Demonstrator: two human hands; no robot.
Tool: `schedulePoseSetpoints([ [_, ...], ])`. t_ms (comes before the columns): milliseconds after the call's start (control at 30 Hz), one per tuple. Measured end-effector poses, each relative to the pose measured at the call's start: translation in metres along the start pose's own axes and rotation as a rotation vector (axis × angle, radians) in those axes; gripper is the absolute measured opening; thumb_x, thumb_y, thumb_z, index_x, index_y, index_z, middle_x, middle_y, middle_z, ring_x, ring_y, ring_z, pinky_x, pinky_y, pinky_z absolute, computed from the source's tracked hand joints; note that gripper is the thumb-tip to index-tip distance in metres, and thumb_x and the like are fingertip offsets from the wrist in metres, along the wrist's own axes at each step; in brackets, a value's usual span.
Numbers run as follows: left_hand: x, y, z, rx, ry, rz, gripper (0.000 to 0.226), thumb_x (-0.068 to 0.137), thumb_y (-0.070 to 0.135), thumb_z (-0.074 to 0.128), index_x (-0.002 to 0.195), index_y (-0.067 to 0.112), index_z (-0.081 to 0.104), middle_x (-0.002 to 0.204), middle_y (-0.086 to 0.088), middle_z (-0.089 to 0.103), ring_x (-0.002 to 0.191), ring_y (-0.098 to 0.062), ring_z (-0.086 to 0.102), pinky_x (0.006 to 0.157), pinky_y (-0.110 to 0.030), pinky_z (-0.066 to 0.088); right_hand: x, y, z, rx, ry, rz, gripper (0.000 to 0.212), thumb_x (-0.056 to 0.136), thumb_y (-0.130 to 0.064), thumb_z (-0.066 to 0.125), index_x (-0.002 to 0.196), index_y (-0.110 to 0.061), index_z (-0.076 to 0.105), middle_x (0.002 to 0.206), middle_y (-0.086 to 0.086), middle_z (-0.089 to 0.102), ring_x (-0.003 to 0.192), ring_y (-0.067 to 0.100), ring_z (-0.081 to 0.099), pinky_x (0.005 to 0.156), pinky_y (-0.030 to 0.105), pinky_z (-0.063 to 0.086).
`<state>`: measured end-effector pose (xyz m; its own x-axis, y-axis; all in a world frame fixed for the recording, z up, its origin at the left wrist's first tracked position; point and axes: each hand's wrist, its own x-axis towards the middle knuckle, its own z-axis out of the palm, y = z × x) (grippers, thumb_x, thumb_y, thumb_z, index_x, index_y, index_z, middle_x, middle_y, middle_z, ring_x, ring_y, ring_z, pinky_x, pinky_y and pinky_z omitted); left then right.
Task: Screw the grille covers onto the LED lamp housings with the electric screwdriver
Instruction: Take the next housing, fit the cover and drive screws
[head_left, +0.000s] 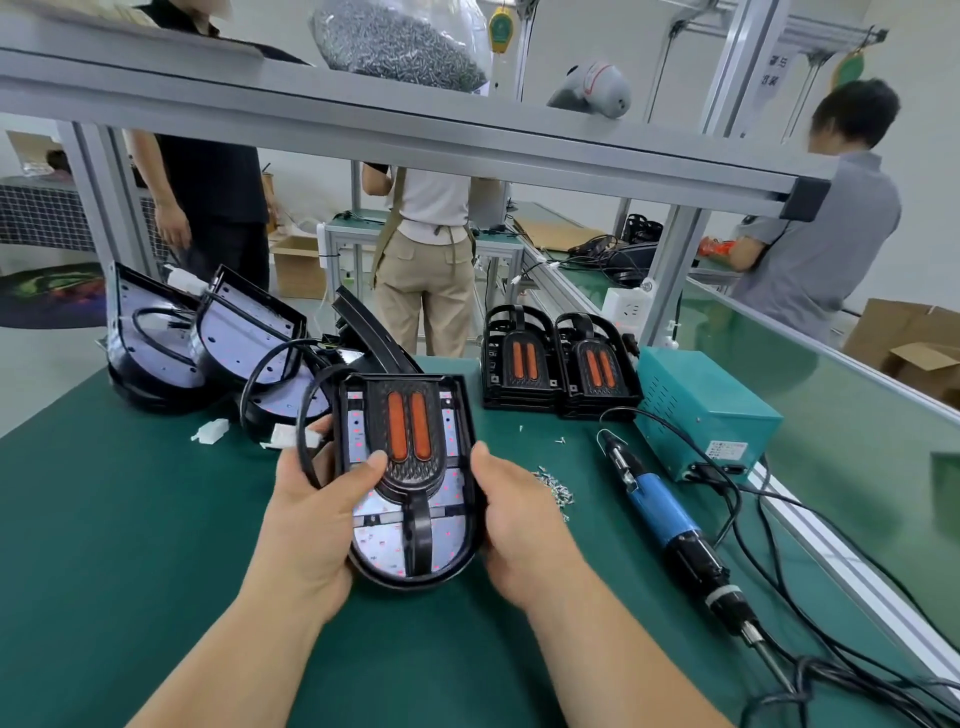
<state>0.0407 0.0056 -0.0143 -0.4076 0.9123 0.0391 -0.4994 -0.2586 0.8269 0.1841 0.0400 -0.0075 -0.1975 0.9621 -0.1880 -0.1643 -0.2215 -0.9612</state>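
Two-handed | left hand, right hand fingers clasp rounded black housing | textured grille atop

1. We find bare green mat at the lower left, open from the near edge.
2. The centre is filled by the lamp housing, gripped between the left hand and the right hand.
3. On the right, the electric screwdriver lies diagonally, with its cables looped beyond it. The strip of mat beside the right hand carries a screw pile.
4. We note the rear is closed off by leaning housings, two grille-cover stacks and a teal power supply box.
5. An aluminium shelf rail crosses overhead.
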Motion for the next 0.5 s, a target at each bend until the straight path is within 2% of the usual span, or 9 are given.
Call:
schedulePoseSetpoints([
  [67,-0.0017,-0.0034,0.0032,0.013,0.025,0.006,0.043,0.088,-0.012,0.060,0.114,0.022,0.054,0.098,0.000,0.078,0.084,-0.016,0.075,0.070,-0.035,0.060,-0.0022,0.0064,0.0070,-0.091,0.080,-0.090,0.036,0.106,-0.016,0.041,0.094,-0.002,0.071,0.100,0.015,0.076,0.093,0.024,0.069,0.095,0.047,0.052],
  [133,-0.0027,-0.0040,0.0066,-0.011,0.063,-0.027,0.037,0.089,-0.009,0.060,0.113,0.019,0.053,0.096,-0.001,0.077,0.082,-0.016,0.075,0.072,-0.037,0.059,-0.0022,0.0060,0.0084,-0.067,0.143,-0.120,0.033,0.105,-0.009,0.040,0.100,-0.007,0.072,0.101,0.011,0.076,0.097,0.026,0.070,0.094,0.045,0.054],
  [200,-0.0008,-0.0007,0.0068,-0.092,0.026,-0.113,0.015,0.094,0.003,0.057,0.104,0.010,0.066,0.091,-0.005,0.077,0.077,-0.016,0.075,0.066,-0.032,0.060,-0.0010,0.0030,0.0059,0.014,0.205,-0.109,0.028,0.104,-0.008,0.044,0.109,-0.017,0.070,0.102,0.003,0.077,0.095,0.020,0.072,0.090,0.039,0.057],
  [267,0.0010,0.0035,0.0041,-0.155,-0.006,-0.209,0.025,0.098,0.015,0.051,0.089,0.009,0.074,0.082,-0.003,0.075,0.071,-0.013,0.072,0.064,-0.027,0.060,0.0011,0.0029,0.0014,0.066,0.247,-0.095,0.023,0.102,-0.011,0.050,0.110,-0.024,0.067,0.097,-0.005,0.076,0.082,0.009,0.073,0.081,0.032,0.058],
  [333,0.0017,0.0033,0.0009,-0.085,-0.001,-0.227,0.019,0.099,0.013,0.052,0.108,0.002,0.065,0.103,-0.010,0.073,0.091,-0.019,0.071,0.089,-0.036,0.057,-0.0005,0.0013,0.0005,0.056,0.283,-0.107,0.020,0.101,-0.013,0.054,0.112,-0.024,0.067,0.096,-0.008,0.075,0.079,0.004,0.071,0.078,0.026,0.056],
  [367,-0.0002,0.0019,0.0011,-0.027,-0.009,-0.224,0.024,0.098,0.009,0.054,0.120,0.000,0.057,0.116,-0.012,0.071,0.105,-0.024,0.069,0.100,-0.044,0.051,-0.0020,0.0013,0.0002,0.030,0.291,-0.125,0.021,0.101,-0.013,0.054,0.115,-0.021,0.067,0.098,-0.008,0.074,0.083,0.003,0.071,0.081,0.025,0.056],
  [400,-0.0017,-0.0011,0.0012,0.019,-0.011,-0.220,0.031,0.097,0.005,0.056,0.127,0.002,0.051,0.122,-0.012,0.070,0.112,-0.027,0.067,0.103,-0.049,0.048,-0.0026,0.0016,0.0001,-0.001,0.294,-0.145,0.023,0.101,-0.013,0.055,0.119,-0.018,0.067,0.102,-0.008,0.074,0.090,0.004,0.070,0.087,0.027,0.055],
  [500,-0.0049,-0.0047,0.0045,0.037,-0.013,-0.220,0.027,0.096,0.002,0.057,0.118,0.015,0.047,0.118,-0.006,0.073,0.106,-0.025,0.071,0.093,-0.051,0.054,-0.0026,-0.0002,-0.0001,-0.017,0.260,-0.183,0.031,0.101,-0.013,0.055,0.130,-0.012,0.064,0.118,-0.002,0.071,0.109,0.011,0.067,0.104,0.036,0.050],
])
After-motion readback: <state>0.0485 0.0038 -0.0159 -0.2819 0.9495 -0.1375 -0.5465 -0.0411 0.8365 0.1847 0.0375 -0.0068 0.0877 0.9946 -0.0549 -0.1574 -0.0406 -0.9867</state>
